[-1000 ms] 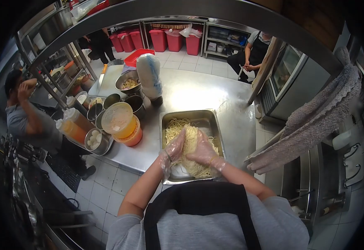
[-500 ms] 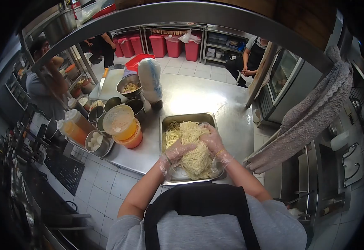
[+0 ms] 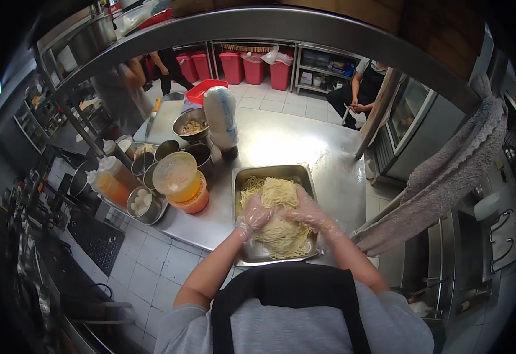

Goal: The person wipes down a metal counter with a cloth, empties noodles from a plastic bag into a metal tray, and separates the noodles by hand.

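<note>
A rectangular metal tray (image 3: 314,177) sits on the steel table with a heap of pale noodles (image 3: 283,237) in it. My left hand (image 3: 258,213), in a clear plastic glove, grips the noodles from the left. On the other side my right hand (image 3: 306,211), gloved the same way, has its fingers wrapped into the heap. Both hands squeeze the middle of the bundle, and noodles bulge above and below them. Some fingertips are buried in the strands.
Left of the tray are stacked orange tubs (image 3: 178,183), a bowl of eggs (image 3: 143,202), squeeze bottles (image 3: 109,184) and a knife (image 3: 153,118). A towel (image 3: 441,171) hangs at right. One person (image 3: 367,88) sits beyond the table; others stand at back left.
Both hands have shifted on the noodles and now close in on the middle of the heap. A person at the left has moved toward the back. The view has shifted slightly.
</note>
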`<state>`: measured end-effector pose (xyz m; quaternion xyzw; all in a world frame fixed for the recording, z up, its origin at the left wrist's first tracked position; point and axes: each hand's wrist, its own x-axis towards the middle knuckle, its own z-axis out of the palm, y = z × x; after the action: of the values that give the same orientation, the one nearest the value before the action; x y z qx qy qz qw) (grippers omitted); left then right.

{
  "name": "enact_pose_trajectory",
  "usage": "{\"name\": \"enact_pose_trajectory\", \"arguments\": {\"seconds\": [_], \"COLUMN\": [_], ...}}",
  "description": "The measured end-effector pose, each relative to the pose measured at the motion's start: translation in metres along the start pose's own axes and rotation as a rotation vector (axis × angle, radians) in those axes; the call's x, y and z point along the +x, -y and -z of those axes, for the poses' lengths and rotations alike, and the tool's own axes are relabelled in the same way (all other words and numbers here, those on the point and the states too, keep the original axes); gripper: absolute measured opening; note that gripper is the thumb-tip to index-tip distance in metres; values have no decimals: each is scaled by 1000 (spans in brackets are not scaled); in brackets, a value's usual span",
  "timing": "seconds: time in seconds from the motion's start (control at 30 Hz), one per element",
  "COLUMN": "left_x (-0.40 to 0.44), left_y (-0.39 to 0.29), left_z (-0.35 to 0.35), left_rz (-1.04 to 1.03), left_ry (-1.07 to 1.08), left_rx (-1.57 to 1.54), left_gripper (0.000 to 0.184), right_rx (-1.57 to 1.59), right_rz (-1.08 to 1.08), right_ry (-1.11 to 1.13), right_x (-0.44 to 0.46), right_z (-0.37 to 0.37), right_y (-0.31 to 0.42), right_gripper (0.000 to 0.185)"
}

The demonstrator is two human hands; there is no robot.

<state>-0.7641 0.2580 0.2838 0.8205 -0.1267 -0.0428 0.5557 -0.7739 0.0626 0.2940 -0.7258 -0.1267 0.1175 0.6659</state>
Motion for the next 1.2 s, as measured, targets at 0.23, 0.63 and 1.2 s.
{"name": "enact_pose_trajectory", "arguments": {"seconds": [0.23,0.63,1.2], "left_x": [0,-6,-19], "left_y": [-31,33,24], "left_z": [8,50,9], "left_rz": [-219,38,-37], "left_ry": [133,200,114], "left_rx": [-88,-4,105], "left_gripper": [41,47,71], "right_rx": [70,119,-681], "right_rz": [71,-113,120], "right_ry": [-58,-258,-16], "right_x": [3,35,-1], "right_z": [-10,-1,-36], "right_y": [18,-16,3], "right_gripper": [97,22,68]}}
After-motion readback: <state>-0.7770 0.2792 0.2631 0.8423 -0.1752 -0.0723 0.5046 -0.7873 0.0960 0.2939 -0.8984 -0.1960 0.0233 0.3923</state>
